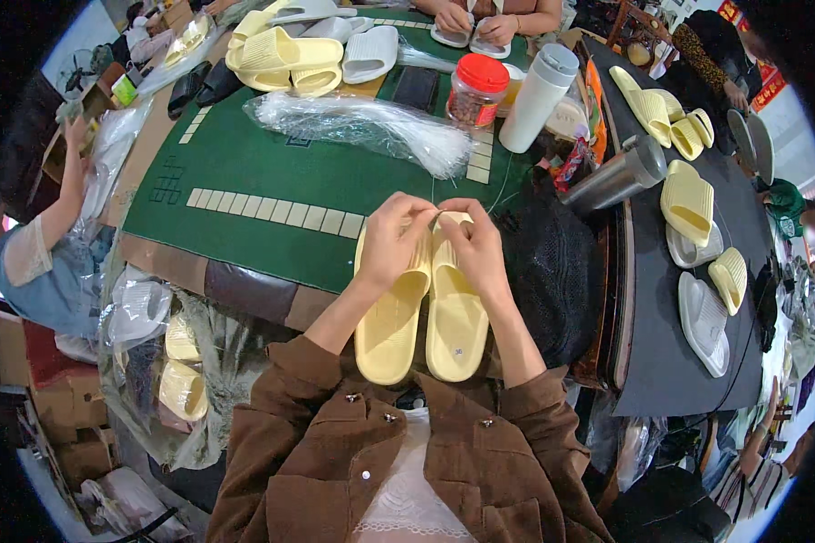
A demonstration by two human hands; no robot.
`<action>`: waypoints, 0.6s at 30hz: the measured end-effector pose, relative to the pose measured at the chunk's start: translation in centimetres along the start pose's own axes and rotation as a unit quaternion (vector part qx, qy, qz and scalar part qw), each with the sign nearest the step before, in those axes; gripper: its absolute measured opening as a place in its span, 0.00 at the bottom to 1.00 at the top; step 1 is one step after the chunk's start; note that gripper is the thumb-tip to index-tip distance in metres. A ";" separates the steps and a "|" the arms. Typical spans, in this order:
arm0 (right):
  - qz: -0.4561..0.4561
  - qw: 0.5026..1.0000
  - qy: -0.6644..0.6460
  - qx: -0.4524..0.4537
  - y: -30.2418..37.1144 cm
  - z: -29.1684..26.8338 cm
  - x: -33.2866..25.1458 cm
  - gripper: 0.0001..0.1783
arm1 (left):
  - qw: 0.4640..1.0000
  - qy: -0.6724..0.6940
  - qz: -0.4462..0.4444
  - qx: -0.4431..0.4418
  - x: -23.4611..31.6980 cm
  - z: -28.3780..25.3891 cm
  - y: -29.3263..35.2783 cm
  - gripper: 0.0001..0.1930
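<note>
A pair of pale yellow slide slippers lies side by side in front of me, toes away, the left slipper against the right slipper. My left hand and my right hand meet above their straps, fingertips pinched close together. A thin clear strand shows at the fingertips; how it runs through the slippers is hidden by my fingers. Just beyond my hands, a bundle of clear plastic strands lies in a clear bag on the green tabletop.
More yellow slippers and grey ones are piled far left. A red-lidded jar, a white bottle and a steel tumbler stand right. Slippers lie on the dark side table. Another person's hands handle slippers opposite.
</note>
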State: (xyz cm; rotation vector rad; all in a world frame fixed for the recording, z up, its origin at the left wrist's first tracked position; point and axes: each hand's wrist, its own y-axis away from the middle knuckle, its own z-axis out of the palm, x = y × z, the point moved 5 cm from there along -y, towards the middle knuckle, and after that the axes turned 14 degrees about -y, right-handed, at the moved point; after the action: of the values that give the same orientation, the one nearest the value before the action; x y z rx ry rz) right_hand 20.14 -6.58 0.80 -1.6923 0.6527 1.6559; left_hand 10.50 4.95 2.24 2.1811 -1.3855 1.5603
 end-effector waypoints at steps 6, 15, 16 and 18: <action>-0.006 0.999 0.048 -0.017 -0.3 0.2 -0.4 0.10 | 1.000 0.003 -0.021 0.007 -0.6 -0.4 -0.3 0.08; 0.028 0.996 0.021 0.082 -2.9 -2.7 1.5 0.11 | 0.999 -0.022 0.010 0.030 -0.5 -0.8 -0.4 0.13; 0.007 0.996 0.016 0.092 -2.9 -2.7 1.5 0.11 | 0.999 -0.018 0.017 0.033 -0.7 -0.7 -0.4 0.13; -0.035 0.993 0.006 0.112 -2.7 -2.7 1.2 0.12 | 0.999 -0.024 0.028 0.034 -0.7 -0.6 -0.3 0.13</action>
State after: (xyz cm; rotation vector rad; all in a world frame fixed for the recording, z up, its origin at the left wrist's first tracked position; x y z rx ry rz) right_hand 23.98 -6.73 -0.15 -1.5466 0.7467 1.4672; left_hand 10.27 5.91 2.08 2.2512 -1.4407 1.6069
